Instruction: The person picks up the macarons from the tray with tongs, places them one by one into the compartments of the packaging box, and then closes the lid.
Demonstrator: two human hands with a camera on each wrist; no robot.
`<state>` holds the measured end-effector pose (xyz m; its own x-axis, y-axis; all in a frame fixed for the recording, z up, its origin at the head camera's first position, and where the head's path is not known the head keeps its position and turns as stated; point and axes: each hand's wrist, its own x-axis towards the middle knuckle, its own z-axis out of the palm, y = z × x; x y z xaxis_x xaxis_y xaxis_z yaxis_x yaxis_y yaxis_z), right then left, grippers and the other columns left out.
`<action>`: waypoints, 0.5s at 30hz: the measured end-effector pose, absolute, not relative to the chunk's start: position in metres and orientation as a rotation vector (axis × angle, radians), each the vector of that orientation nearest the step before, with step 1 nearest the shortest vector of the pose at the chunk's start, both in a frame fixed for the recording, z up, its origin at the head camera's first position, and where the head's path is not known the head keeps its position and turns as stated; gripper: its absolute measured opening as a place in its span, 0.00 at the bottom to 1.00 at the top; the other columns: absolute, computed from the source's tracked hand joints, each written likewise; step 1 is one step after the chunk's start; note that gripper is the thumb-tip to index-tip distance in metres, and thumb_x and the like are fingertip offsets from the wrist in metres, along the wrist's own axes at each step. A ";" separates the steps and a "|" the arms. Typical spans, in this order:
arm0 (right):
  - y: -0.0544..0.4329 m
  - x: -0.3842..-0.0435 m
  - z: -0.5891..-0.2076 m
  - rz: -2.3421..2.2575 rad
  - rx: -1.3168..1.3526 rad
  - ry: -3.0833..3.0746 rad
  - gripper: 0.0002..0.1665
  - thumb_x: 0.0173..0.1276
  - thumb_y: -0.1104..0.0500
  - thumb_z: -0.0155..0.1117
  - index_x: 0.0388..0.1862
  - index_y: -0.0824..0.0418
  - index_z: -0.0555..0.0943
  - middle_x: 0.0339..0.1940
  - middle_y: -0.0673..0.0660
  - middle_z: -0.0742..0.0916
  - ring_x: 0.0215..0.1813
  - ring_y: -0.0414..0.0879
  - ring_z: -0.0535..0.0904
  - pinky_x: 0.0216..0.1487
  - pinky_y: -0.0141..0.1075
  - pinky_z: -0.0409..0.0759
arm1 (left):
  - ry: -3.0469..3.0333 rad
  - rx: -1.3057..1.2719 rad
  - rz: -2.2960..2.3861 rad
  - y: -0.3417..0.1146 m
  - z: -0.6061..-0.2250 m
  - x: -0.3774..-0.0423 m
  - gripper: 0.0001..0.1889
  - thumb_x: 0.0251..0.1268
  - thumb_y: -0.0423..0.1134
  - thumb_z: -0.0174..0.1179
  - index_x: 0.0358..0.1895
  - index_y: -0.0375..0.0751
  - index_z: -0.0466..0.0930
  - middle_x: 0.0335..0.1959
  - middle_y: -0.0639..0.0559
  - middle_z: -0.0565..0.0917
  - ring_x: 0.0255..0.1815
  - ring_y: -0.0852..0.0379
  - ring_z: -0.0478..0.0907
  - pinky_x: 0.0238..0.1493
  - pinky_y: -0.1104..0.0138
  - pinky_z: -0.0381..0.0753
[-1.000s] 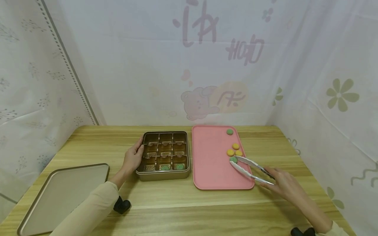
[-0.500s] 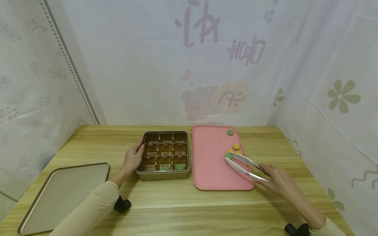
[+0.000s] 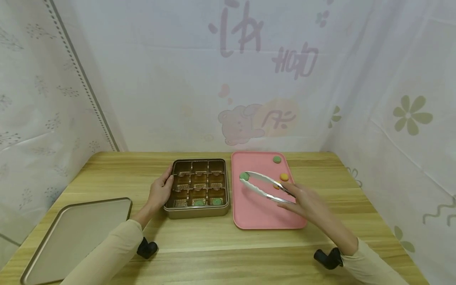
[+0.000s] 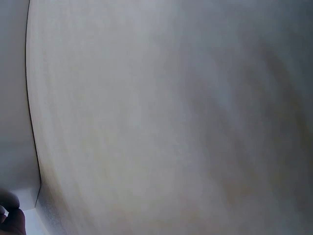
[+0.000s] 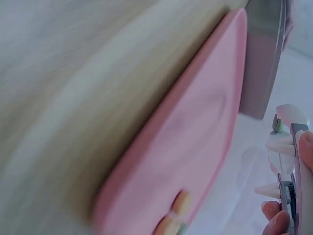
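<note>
My right hand point(image 3: 306, 202) holds silver tongs point(image 3: 263, 177) with white tips. Between the tips a green macaron point(image 3: 244, 176) is pinched above the left side of the pink tray point(image 3: 256, 221). My left hand point(image 3: 160, 190) grips the left side of a bronze square box point(image 3: 199, 214), thumb at its rim. The divided insert has green macarons in two front cells, the middle one point(image 3: 200, 202) and the right one point(image 3: 217, 201). In the right wrist view the tongs and fingers point(image 5: 276, 223) show at the right edge. Only fingertips point(image 4: 12, 220) appear in the left wrist view.
On the tray's right side lie a green macaron point(image 3: 277, 159) and a yellow macaron point(image 3: 284, 177); other yellow ones are partly hidden by the tongs and hand. A shallow gold lid-like tray point(image 3: 82, 229) lies at the left under the left forearm. White curtains point(image 3: 171, 99) surround the table.
The right hand has lifted the green macaron with the tongs and carried it left and away, from beside the yellow macarons to near the box. The left hand and box have stayed put.
</note>
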<state>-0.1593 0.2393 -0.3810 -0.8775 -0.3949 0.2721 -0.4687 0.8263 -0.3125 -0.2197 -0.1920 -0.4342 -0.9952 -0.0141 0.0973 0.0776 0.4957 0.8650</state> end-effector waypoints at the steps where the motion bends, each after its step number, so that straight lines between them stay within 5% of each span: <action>1: 0.234 -0.162 -0.381 0.568 0.709 -2.795 0.32 0.53 0.47 0.73 0.56 0.58 0.79 0.44 0.58 0.86 0.36 0.45 0.82 0.28 0.31 0.75 | -2.635 -0.060 -1.530 -0.192 -0.434 -0.220 0.25 0.77 0.36 0.39 0.73 0.35 0.50 0.74 0.41 0.54 0.74 0.42 0.51 0.73 0.52 0.54; 15: 0.176 -0.186 -0.377 0.464 0.823 -2.835 0.31 0.51 0.46 0.74 0.51 0.58 0.79 0.36 0.53 0.84 0.34 0.45 0.80 0.27 0.32 0.76 | -2.646 -0.049 -1.554 -0.193 -0.434 -0.220 0.26 0.77 0.38 0.38 0.74 0.38 0.49 0.74 0.44 0.53 0.74 0.43 0.50 0.73 0.53 0.53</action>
